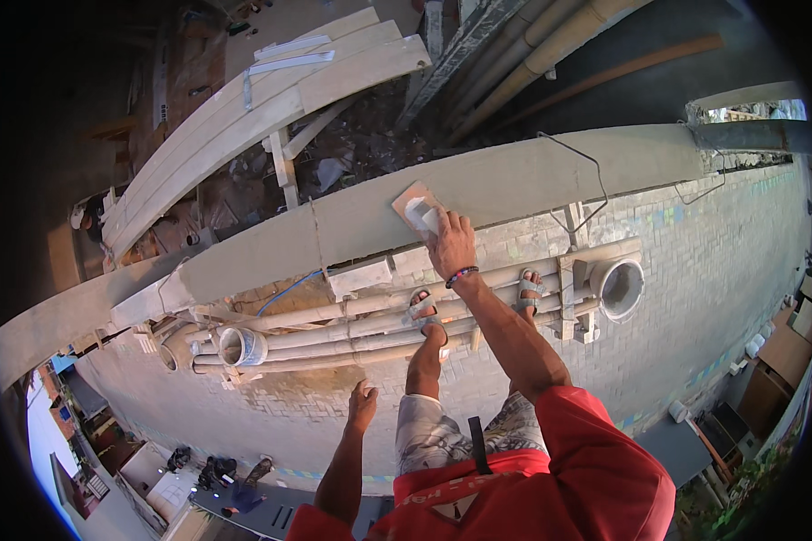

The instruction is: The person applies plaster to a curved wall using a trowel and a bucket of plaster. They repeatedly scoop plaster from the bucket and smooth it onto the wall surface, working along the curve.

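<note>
Left hand (362, 406) hangs low over the paved ground (334, 442), apart from the poles, fingers loosely curled; whether it has hold of anything cannot be told. Right hand (454, 243) is closed over the pale handle of a hand float (411, 195), gripping it from the near side, with a dark beaded bracelet (461, 275) at the wrist. The float's tan rectangular plate is at the grey concrete beam (532, 187), near the middle of its visible length.

Surrounding items, left to right: long wooden planks (216, 135) are at upper left, beyond the beam. Below the beam, a white bucket (244, 346) sits at the left part of the bamboo poles (361, 326). A blue line (289, 293) curves between beam and poles. Two sandalled feet are on the poles, the left foot (422, 308) below the float and the right foot (530, 290) farther right. A bent wire (568, 148) projects from the beam at right. Below it, a second bucket (619, 290), its mouth visible, is at the poles' right end.
</note>
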Demonstrator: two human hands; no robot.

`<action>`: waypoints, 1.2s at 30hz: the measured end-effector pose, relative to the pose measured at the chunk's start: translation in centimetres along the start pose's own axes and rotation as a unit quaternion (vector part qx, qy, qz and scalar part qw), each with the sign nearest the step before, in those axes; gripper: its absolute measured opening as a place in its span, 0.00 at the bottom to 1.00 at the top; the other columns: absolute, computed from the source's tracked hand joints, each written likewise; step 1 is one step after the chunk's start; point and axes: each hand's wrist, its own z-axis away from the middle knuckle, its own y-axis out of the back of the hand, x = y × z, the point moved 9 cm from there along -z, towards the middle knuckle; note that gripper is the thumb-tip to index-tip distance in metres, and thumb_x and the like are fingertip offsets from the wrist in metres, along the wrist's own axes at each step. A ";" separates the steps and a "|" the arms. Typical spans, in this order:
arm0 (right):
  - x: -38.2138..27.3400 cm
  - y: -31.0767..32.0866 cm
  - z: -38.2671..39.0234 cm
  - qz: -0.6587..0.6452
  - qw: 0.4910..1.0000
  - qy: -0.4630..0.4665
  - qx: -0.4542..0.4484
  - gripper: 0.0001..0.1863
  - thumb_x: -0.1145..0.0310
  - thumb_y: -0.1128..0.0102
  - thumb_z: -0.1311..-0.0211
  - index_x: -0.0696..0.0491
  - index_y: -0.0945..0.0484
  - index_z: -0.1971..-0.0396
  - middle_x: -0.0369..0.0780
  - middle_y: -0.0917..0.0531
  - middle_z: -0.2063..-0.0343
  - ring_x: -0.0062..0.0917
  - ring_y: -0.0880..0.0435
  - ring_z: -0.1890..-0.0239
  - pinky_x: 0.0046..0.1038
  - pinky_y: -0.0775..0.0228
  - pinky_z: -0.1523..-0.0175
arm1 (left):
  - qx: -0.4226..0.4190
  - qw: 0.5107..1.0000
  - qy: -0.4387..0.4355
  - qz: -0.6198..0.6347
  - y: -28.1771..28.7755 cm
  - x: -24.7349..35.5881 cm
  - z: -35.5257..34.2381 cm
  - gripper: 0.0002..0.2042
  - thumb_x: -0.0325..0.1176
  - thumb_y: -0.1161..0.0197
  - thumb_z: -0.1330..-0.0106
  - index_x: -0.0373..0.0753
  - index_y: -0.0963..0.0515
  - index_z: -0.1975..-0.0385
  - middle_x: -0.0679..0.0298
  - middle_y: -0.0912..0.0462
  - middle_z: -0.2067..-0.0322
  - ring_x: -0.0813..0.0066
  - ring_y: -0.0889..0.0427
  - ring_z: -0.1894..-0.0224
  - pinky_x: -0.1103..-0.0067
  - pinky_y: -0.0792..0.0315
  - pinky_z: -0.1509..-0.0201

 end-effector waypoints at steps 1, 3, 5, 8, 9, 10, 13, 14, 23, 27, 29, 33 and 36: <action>-1.8 -0.8 0.5 -0.026 0.999 0.037 -0.029 0.28 0.70 0.40 0.51 0.58 0.32 0.48 0.46 0.27 0.59 0.42 0.30 0.55 0.41 0.37 0.51 | -0.015 0.998 -0.001 0.053 -0.6 -0.5 -0.7 0.24 0.36 0.42 0.37 0.30 0.35 0.43 0.48 0.22 0.54 0.60 0.20 0.54 0.73 0.28 0.51; -0.9 2.4 -0.7 -0.039 0.998 0.016 0.043 0.26 0.69 0.41 0.48 0.60 0.33 0.48 0.49 0.27 0.59 0.45 0.30 0.56 0.42 0.37 0.50 | -0.038 0.986 0.001 0.161 -1.5 -2.0 -1.5 0.25 0.37 0.42 0.35 0.31 0.36 0.42 0.52 0.22 0.54 0.64 0.21 0.54 0.74 0.28 0.51; 3.4 7.4 -3.1 -0.025 0.992 -0.017 0.126 0.26 0.69 0.41 0.49 0.60 0.32 0.49 0.49 0.26 0.60 0.45 0.29 0.57 0.42 0.36 0.51 | -0.043 0.966 0.001 0.254 -1.4 0.7 -0.5 0.27 0.40 0.42 0.35 0.33 0.38 0.40 0.55 0.24 0.52 0.69 0.22 0.55 0.76 0.28 0.52; 13.4 12.5 -6.5 0.026 0.976 -0.139 0.165 0.22 0.70 0.43 0.47 0.63 0.30 0.52 0.52 0.24 0.59 0.50 0.26 0.55 0.43 0.34 0.50 | -0.077 0.958 -0.004 0.275 -0.8 2.7 -0.4 0.26 0.40 0.42 0.34 0.34 0.37 0.40 0.55 0.24 0.51 0.69 0.21 0.57 0.78 0.28 0.54; 14.6 12.7 -7.0 -0.009 0.974 -0.172 0.150 0.22 0.69 0.43 0.46 0.63 0.30 0.51 0.52 0.24 0.58 0.49 0.26 0.55 0.43 0.35 0.49 | -0.061 0.957 0.010 0.283 -0.7 1.7 -0.3 0.25 0.40 0.43 0.35 0.34 0.37 0.41 0.56 0.24 0.52 0.71 0.21 0.58 0.79 0.28 0.56; 13.9 11.7 -6.9 0.013 0.976 -0.156 0.150 0.22 0.69 0.43 0.46 0.62 0.30 0.51 0.52 0.24 0.58 0.49 0.26 0.55 0.42 0.35 0.49 | -0.046 0.955 0.025 0.292 -0.7 0.7 -0.2 0.25 0.40 0.43 0.35 0.34 0.36 0.41 0.57 0.23 0.53 0.72 0.21 0.60 0.79 0.29 0.58; 8.9 5.9 -5.6 0.078 0.982 -0.095 0.143 0.24 0.69 0.42 0.47 0.61 0.32 0.49 0.50 0.25 0.57 0.46 0.27 0.56 0.40 0.36 0.49 | -0.024 0.953 0.079 0.292 -0.7 -3.9 0.1 0.22 0.39 0.43 0.35 0.36 0.34 0.43 0.60 0.22 0.57 0.76 0.21 0.65 0.82 0.30 0.63; 4.9 3.0 -5.0 0.051 0.989 -0.088 0.108 0.26 0.69 0.41 0.48 0.60 0.33 0.48 0.49 0.25 0.59 0.44 0.28 0.57 0.39 0.36 0.50 | -0.022 0.952 0.100 0.287 -0.7 -5.9 0.4 0.22 0.39 0.43 0.35 0.37 0.33 0.44 0.61 0.21 0.58 0.77 0.21 0.67 0.82 0.30 0.65; -8.3 -1.0 0.5 -0.115 0.993 0.008 0.011 0.25 0.69 0.39 0.48 0.62 0.31 0.51 0.51 0.25 0.61 0.45 0.27 0.57 0.41 0.35 0.50 | 0.001 0.940 0.109 0.322 3.3 -6.1 0.3 0.24 0.40 0.44 0.34 0.36 0.37 0.41 0.57 0.22 0.58 0.72 0.21 0.66 0.79 0.29 0.63; 5.6 8.0 1.2 -0.041 0.981 -0.091 0.164 0.25 0.66 0.42 0.44 0.64 0.33 0.49 0.54 0.25 0.57 0.48 0.26 0.54 0.40 0.35 0.48 | -0.025 0.940 0.078 0.331 2.7 -5.3 -0.5 0.27 0.42 0.46 0.33 0.34 0.40 0.39 0.54 0.23 0.54 0.68 0.20 0.62 0.77 0.29 0.60; 10.4 10.6 1.9 -0.015 0.969 -0.166 0.184 0.24 0.69 0.42 0.45 0.63 0.33 0.49 0.53 0.25 0.57 0.48 0.27 0.53 0.42 0.36 0.47 | -0.036 0.947 0.091 0.306 1.9 -6.3 -1.2 0.26 0.42 0.48 0.33 0.35 0.40 0.39 0.54 0.23 0.54 0.69 0.20 0.63 0.77 0.29 0.60; 15.8 13.7 0.6 0.050 0.944 -0.224 0.237 0.25 0.64 0.41 0.45 0.63 0.31 0.50 0.55 0.23 0.59 0.49 0.24 0.55 0.40 0.33 0.48 | -0.064 0.948 0.098 0.295 1.5 -6.1 -1.7 0.27 0.43 0.47 0.34 0.35 0.40 0.39 0.55 0.23 0.54 0.70 0.20 0.63 0.76 0.28 0.60; 17.7 15.2 -1.7 0.077 0.921 -0.250 0.289 0.24 0.63 0.41 0.45 0.63 0.30 0.52 0.56 0.23 0.61 0.50 0.24 0.55 0.42 0.33 0.50 | -0.063 0.946 0.098 0.304 1.6 -5.6 -1.8 0.27 0.44 0.46 0.34 0.36 0.40 0.39 0.54 0.23 0.53 0.69 0.20 0.62 0.75 0.28 0.59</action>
